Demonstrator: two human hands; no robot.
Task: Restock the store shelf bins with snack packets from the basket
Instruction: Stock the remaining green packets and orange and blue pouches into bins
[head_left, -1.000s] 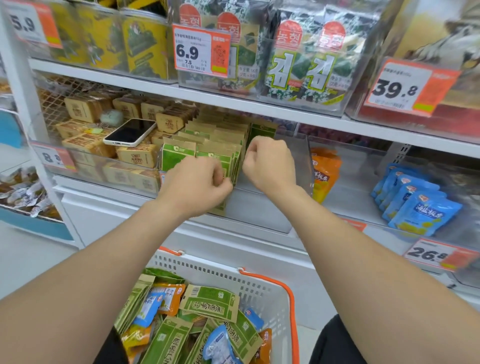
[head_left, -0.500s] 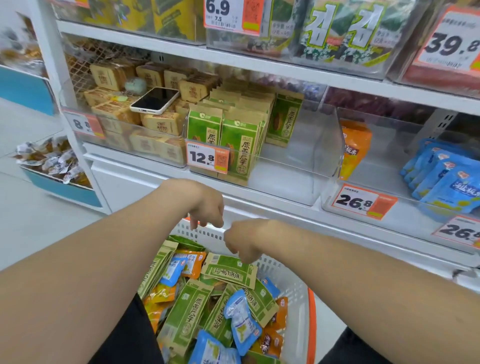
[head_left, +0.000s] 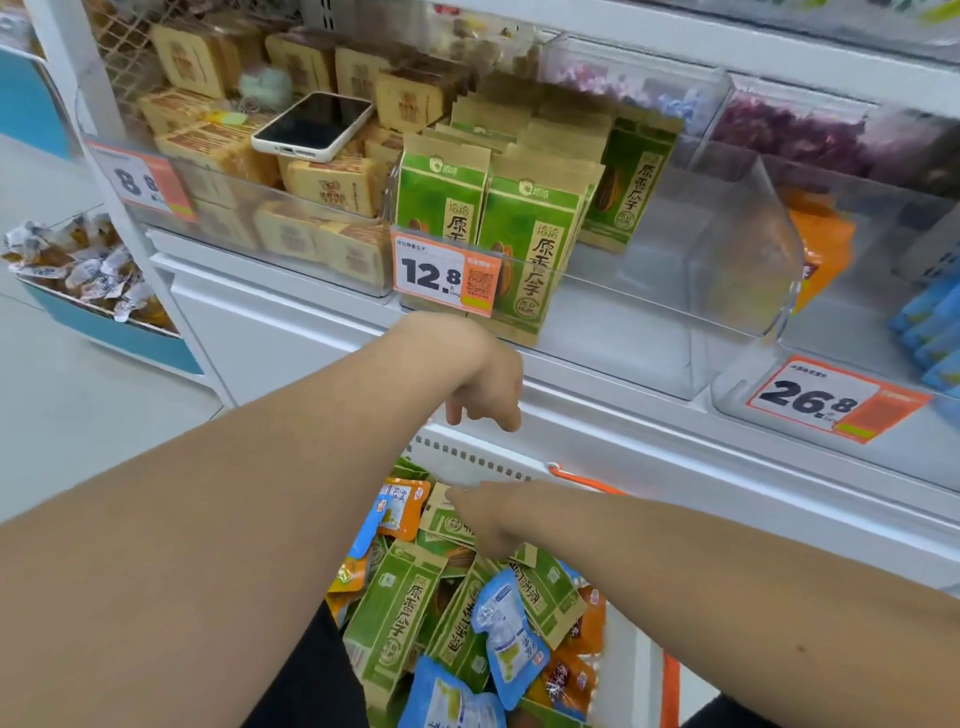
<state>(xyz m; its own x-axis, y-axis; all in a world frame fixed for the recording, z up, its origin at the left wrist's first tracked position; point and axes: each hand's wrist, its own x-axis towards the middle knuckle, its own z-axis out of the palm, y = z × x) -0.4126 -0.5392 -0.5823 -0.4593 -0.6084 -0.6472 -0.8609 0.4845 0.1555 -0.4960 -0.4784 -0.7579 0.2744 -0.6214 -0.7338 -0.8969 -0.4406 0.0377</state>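
Roughly midway: clear bin (head_left: 649, 332) half full, basket (head_left: 470, 458) well stocked. Left hand (head_left: 483, 376) hangs loose, empty; right hand (head_left: 491, 519) on green packet (head_left: 445, 524), grip unclear.

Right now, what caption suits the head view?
Right hand reaches for a green packet in the basket; left hand hangs empty below the bin.

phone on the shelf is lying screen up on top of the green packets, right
No. The phone lies screen up, but on top of the tan packets, in the bin to the left of the green packets. The head view shows it.
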